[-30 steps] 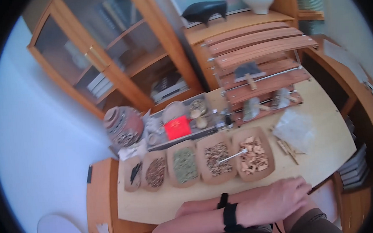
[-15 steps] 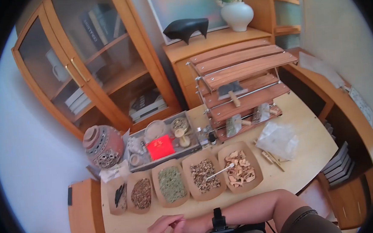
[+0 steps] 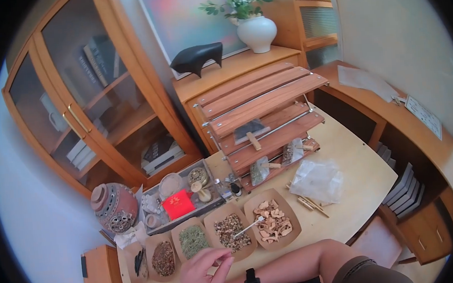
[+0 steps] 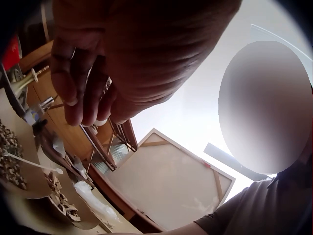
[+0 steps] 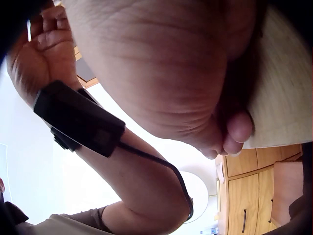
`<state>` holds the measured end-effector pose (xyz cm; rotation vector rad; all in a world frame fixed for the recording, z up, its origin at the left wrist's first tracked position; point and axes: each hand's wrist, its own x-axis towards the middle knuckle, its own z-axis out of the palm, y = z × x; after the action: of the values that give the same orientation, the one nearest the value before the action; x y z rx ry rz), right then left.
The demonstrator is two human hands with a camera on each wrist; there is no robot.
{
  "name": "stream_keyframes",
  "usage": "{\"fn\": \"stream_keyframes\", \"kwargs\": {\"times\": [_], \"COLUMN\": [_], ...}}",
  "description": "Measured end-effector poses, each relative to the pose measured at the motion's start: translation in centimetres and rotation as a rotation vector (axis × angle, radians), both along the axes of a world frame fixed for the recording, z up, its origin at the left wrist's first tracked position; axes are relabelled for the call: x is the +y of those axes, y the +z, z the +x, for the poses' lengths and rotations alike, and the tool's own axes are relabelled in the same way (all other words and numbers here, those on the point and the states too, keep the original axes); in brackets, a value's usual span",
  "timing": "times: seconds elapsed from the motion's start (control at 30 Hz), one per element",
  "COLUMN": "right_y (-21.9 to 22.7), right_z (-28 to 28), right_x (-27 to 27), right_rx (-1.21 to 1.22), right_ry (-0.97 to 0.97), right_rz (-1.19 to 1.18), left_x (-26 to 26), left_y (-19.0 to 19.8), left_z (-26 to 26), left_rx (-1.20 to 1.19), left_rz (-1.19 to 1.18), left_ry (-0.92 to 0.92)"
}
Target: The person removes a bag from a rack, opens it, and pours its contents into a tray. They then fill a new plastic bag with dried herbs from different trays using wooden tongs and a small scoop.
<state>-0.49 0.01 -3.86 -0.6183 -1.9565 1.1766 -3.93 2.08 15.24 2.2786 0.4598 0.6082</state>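
My left hand (image 3: 204, 272) hovers at the front of the table, in front of the paper trays, with fingers bent loosely and nothing between them. In the left wrist view, its fingers hang down relaxed. In the head view it hides my right hand, whose forearm (image 3: 291, 267) crosses from the right. The right wrist view shows my right hand (image 5: 161, 73) beside the table edge, fingertips loosely curled. Nearest the left hand is a tray of green dried herb (image 3: 193, 240). Beside it stand trays of reddish-brown bits (image 3: 162, 258), brown pieces (image 3: 235, 232) under a white spoon (image 3: 249, 227), and tan slices (image 3: 272, 222).
A tray with black sticks (image 3: 139, 261) stands far left. Behind are a grey box (image 3: 156, 230) with a red packet (image 3: 178, 204), a clay jar (image 3: 114, 208), and a wooden rack (image 3: 267, 128) with clipped bags. Clear plastic bags (image 3: 319, 180) and wooden clips (image 3: 307, 203) lie right.
My left hand has moved from the right, across my right forearm, to the left and slightly up. The head view has turned, shifting the trays, rack and cabinet leftward.
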Motion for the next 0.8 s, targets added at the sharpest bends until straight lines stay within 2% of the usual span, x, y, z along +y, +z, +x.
{"fn": "stream_keyframes", "kwargs": {"times": [0.07, 0.13, 0.27, 0.33, 0.43, 0.53, 0.6, 0.8], "right_y": [0.7, 1.2, 2.1, 2.2, 3.1, 1.6, 0.6, 1.1], "right_z": [0.0, 1.0, 1.6, 1.1, 1.1, 0.5, 0.2, 0.2], "right_x": [-0.5, -0.1, -0.5, -0.8, -1.1, -0.7, -0.3, -0.1], "right_rx": [-0.014, -0.028, -0.061, -0.079, -0.110, -0.048, -0.105, -0.122], "right_ry": [-0.002, 0.002, 0.021, 0.039, 0.073, 0.051, 0.059, 0.082], "right_rz": [-0.023, -0.044, -0.085, -0.109, -0.147, -0.107, -0.047, 0.002], "left_x": [0.0, 0.3, 0.9, 0.8, 1.0, 2.0, 2.7, 4.7], "left_y": [-0.2, -0.9, -2.6, -2.9, -3.6, -5.2, -5.8, -7.7], "left_z": [1.8, 3.4, 7.0, 8.9, 11.6, 13.8, 15.0, 19.2], "left_rx": [-0.033, 0.085, 0.098, 0.181, 0.175, 0.211, 0.220, 0.215], "left_rz": [0.053, 0.006, 0.037, 0.198, 0.304, 0.367, 0.423, 0.590], "left_ry": [-0.058, -0.092, -0.211, -0.254, -0.298, -0.288, -0.263, -0.124]}}
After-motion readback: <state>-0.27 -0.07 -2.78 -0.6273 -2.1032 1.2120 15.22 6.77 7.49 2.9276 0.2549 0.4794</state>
